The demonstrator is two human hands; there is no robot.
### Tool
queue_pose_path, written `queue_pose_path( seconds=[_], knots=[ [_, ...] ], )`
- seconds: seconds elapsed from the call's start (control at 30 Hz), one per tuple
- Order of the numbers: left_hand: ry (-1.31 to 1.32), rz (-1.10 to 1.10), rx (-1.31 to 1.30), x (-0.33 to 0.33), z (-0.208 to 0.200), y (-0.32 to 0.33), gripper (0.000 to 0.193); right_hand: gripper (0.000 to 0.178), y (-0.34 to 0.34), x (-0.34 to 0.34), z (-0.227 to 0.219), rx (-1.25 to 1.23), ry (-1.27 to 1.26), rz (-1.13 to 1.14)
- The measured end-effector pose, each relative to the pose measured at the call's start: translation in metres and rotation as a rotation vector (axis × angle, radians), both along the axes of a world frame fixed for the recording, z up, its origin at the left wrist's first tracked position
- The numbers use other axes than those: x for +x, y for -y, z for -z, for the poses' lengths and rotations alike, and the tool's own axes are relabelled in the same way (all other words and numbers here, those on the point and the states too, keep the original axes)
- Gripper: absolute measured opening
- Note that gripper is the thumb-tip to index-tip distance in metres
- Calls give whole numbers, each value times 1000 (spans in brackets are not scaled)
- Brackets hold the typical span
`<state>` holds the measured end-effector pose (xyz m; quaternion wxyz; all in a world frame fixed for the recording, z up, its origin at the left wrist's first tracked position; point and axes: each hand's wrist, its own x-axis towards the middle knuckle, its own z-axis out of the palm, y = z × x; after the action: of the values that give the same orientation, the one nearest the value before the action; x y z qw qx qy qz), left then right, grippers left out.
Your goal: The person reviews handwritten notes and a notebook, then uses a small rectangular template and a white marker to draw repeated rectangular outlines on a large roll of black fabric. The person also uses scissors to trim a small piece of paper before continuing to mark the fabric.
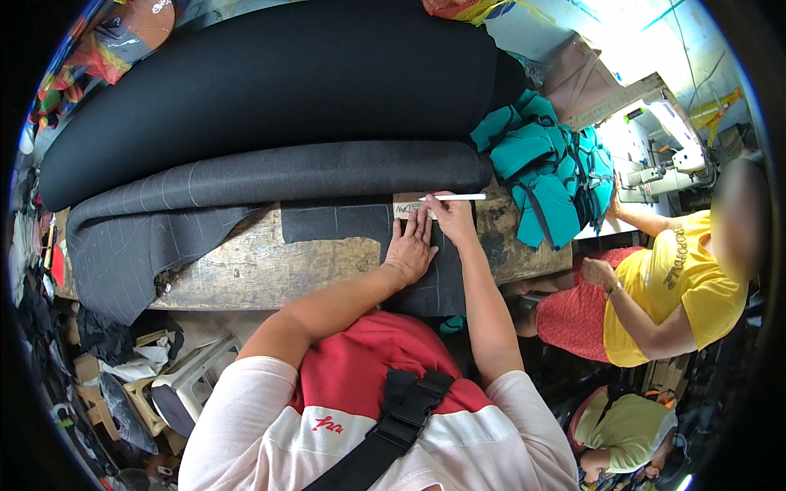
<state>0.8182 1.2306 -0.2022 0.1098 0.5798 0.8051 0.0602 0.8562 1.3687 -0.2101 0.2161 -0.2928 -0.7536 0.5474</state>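
My left hand (412, 254) lies flat, fingers stretched out, on a small tan pattern piece (404, 201) with handwriting on it. Beneath that piece is dark grey fabric (327, 221) marked with pale chalk lines. In my right hand (453, 219) is a slim white marking pencil (467, 196), its tip at the top of the pattern piece, close to my left fingertips. The fabric runs out from a thick grey roll (311, 168) just beyond my hands, and part of it hangs over the near edge of the worn wooden table (237, 266).
A large black roll (270, 74) lies behind the grey one. Teal cut pieces (544, 168) are heaped to the right. Past them, a person in yellow (667, 278) sits by a sewing machine (667, 168). Another person (626, 430) is lower right. A white plastic chair (192, 380) stands left.
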Motion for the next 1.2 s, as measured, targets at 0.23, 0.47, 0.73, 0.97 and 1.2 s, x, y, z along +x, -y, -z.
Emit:
queue_pose_path(
  seconds=[0.23, 0.47, 0.73, 0.97, 1.2],
  knots=[
    [18, -47, 55, 2, 9, -3, 68, 19, -4, 2, -1, -173, -68, 55],
    [3, -17, 104, 4, 18, 2, 61, 15, 8, -14, -16, -138, 132, -229],
    [-71, 11, 202, 2, 17, 2, 58, 20, 13, -37, -29, 169, 272, -456],
    [-17, 10, 247, 0, 17, 2, 51, 19, 21, -64, -16, 427, 143, -192],
    [-73, -10, 123, 0, 14, 0, 66, 14, -11, -20, -20, 559, 240, 126]
  ],
)
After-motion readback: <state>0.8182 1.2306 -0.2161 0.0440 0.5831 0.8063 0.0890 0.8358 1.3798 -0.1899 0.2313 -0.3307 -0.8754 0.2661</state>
